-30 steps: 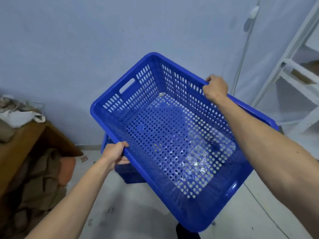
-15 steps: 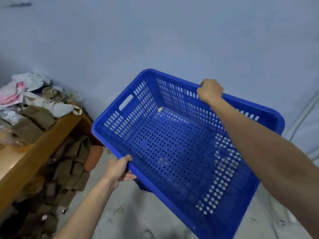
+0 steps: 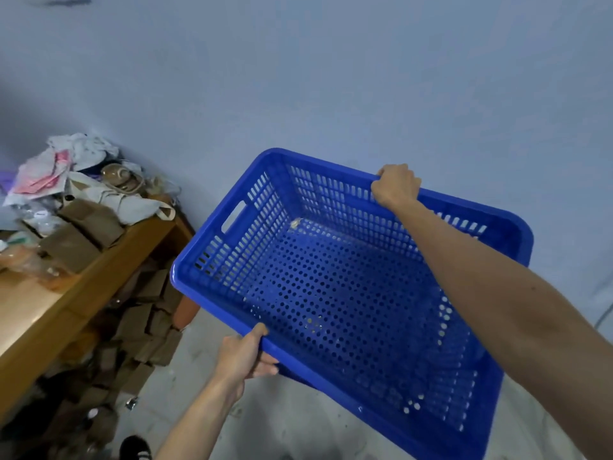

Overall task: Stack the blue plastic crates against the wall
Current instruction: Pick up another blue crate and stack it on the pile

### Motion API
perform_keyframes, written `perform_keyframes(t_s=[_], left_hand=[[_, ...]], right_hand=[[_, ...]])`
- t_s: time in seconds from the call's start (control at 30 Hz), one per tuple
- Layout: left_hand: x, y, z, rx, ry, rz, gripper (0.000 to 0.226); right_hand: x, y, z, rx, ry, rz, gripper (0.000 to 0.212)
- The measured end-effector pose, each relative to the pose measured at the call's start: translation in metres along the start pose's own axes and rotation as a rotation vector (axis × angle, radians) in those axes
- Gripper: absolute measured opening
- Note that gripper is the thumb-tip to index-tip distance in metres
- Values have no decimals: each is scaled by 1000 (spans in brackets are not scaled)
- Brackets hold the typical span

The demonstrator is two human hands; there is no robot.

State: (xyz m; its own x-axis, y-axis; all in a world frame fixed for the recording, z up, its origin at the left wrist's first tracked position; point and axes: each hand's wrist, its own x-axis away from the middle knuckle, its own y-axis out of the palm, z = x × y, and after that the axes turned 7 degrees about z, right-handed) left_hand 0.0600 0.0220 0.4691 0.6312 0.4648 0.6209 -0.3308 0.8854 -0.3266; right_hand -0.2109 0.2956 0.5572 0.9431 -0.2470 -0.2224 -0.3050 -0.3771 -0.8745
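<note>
I hold an empty blue plastic crate [image 3: 348, 293] with perforated sides and floor in the air, tilted with its left end raised, close to the pale blue wall [image 3: 331, 78]. My left hand [image 3: 243, 355] grips the near long rim. My right hand [image 3: 396, 184] grips the far long rim, the forearm crossing over the crate. A dark blue shape shows just under the crate's near edge; I cannot tell whether it is another crate.
A wooden table [image 3: 49, 313] stands at the left, piled with cloth bags and brown boxes [image 3: 89, 220]. More brown boxes [image 3: 139, 333] lie under it. Grey floor [image 3: 282, 419] spreads below the crate. A dark shoe [image 3: 134, 448] shows at the bottom.
The view has swung left: the white shelf and door at the right are gone and the cluttered table has come in. The crate sits lower and closer to the wall. Both grips are unchanged.
</note>
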Motion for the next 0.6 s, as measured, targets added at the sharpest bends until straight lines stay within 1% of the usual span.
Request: perform_keyframes(t_s=[0.17, 0.37, 0.5, 0.6], left_hand=[[-4, 12, -5, 51, -39, 15, 32], [-12, 30, -7, 69, -113, -61, 36], [-20, 41, 0, 70, -111, -88, 37], [-27, 45, 5, 31, -74, -112, 47]], right_hand=[[-14, 25, -15, 8, -51, 21, 21], [-37, 59, -21, 76, -131, 16, 31], [-50, 78, -16, 161, -163, -19, 35], [-59, 89, -2, 203, -198, -18, 36]])
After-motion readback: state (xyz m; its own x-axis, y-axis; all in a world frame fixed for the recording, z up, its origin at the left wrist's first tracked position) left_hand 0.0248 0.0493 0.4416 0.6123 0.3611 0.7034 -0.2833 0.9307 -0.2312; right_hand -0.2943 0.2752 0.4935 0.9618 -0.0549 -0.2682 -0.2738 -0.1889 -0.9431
